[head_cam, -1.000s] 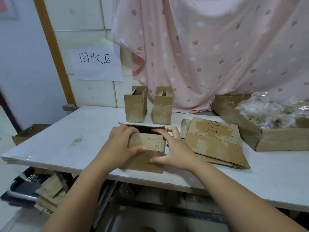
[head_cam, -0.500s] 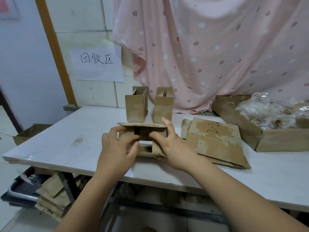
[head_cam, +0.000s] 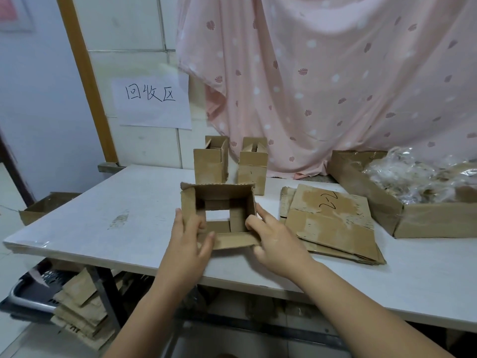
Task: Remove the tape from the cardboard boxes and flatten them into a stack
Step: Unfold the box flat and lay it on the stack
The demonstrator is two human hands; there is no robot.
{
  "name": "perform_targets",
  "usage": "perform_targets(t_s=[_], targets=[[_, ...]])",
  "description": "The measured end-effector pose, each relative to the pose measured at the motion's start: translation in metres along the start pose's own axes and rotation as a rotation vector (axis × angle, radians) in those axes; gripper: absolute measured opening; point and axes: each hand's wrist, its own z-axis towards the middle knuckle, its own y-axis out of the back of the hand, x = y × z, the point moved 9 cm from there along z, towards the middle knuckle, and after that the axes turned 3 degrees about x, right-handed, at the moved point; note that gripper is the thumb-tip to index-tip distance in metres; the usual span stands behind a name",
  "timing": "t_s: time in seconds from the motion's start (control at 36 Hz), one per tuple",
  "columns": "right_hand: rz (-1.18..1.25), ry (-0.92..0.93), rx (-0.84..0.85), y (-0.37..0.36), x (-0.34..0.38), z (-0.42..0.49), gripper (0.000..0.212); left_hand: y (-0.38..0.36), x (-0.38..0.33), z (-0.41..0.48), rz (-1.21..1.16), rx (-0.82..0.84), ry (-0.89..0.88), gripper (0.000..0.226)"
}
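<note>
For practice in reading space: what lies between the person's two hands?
The open cardboard box, gripped on either side by the left hand and right hand; the head view shows it.

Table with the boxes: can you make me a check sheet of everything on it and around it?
Surface: white table, with a scuffed patch on its left part.
Job's things: open box at the front, the table showing through its bottom; left upright box and right upright box behind it; flattened stack to its right.
Clutter: big carton holding crumpled plastic wrap, far right.
Hands: left hand grips the open box's left wall; right hand pinches its right wall.
Cables: nothing seen.
Surroundings: paper sign and pink curtain behind; cardboard pile and dark crate under the table.
</note>
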Motion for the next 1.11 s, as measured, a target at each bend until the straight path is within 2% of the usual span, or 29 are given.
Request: perform_targets(t_s=[0.06,0.14,0.22,0.25,0.31,0.42,0.5,0.56,0.61,0.67,0.75,0.83,0.94,1.06,1.08,1.11], targets=[[0.049,-0.049,-0.079,0.005,-0.008,0.000,0.020,0.008,0.002,-0.003,-0.115,-0.097,-0.022,0.016],[0.145,-0.114,-0.178,0.013,-0.021,-0.002,0.030,0.027,0.009,-0.010,-0.400,-0.255,0.015,0.019],[0.327,-0.146,-0.295,0.028,-0.031,-0.005,0.031,0.042,0.014,-0.011,-0.501,-0.374,0.032,0.045],[0.402,-0.150,-0.334,0.032,-0.035,-0.005,0.029,0.043,0.023,-0.008,-0.513,-0.387,0.087,0.043],[0.531,-0.140,-0.404,0.040,-0.041,-0.006,0.027,0.034,0.048,-0.001,-0.566,-0.338,0.236,0.031],[0.670,-0.106,-0.471,0.046,-0.044,-0.007,0.029,0.012,0.075,0.002,-0.706,-0.183,0.408,0.042],[0.776,-0.137,-0.507,0.044,-0.050,-0.008,0.028,-0.009,0.061,0.001,-1.168,-0.034,0.408,0.036],[0.865,-0.162,-0.524,0.044,-0.053,-0.010,0.030,-0.018,0.054,0.001,-1.341,0.029,0.423,0.042],[0.906,-0.186,-0.544,0.043,-0.056,-0.012,0.030,-0.024,0.059,-0.002,-1.352,0.039,0.505,0.057],[0.926,-0.192,-0.549,0.041,-0.057,-0.012,0.030,-0.033,0.060,-0.005,-1.303,0.118,0.560,0.070],[0.924,-0.203,-0.535,0.037,-0.058,-0.012,0.029,-0.042,0.051,-0.008,-1.306,0.212,0.565,0.065],[0.903,-0.209,-0.504,0.034,-0.058,-0.012,0.029,-0.039,0.047,-0.008,-1.332,0.157,0.542,0.053],[0.934,-0.204,-0.446,0.029,-0.057,-0.012,0.027,-0.031,0.038,-0.006,-1.417,0.103,0.450,0.055],[0.932,-0.281,-0.436,0.020,-0.069,-0.012,0.025,-0.024,0.028,-0.002,-1.460,0.163,0.350,0.035],[0.946,-0.309,-0.438,0.017,-0.074,-0.012,0.024,-0.021,0.027,-0.001,-1.483,0.159,0.332,0.040],[0.968,-0.335,-0.442,0.014,-0.078,-0.013,0.023,-0.018,0.028,0.002,-1.508,0.150,0.306,0.054]])
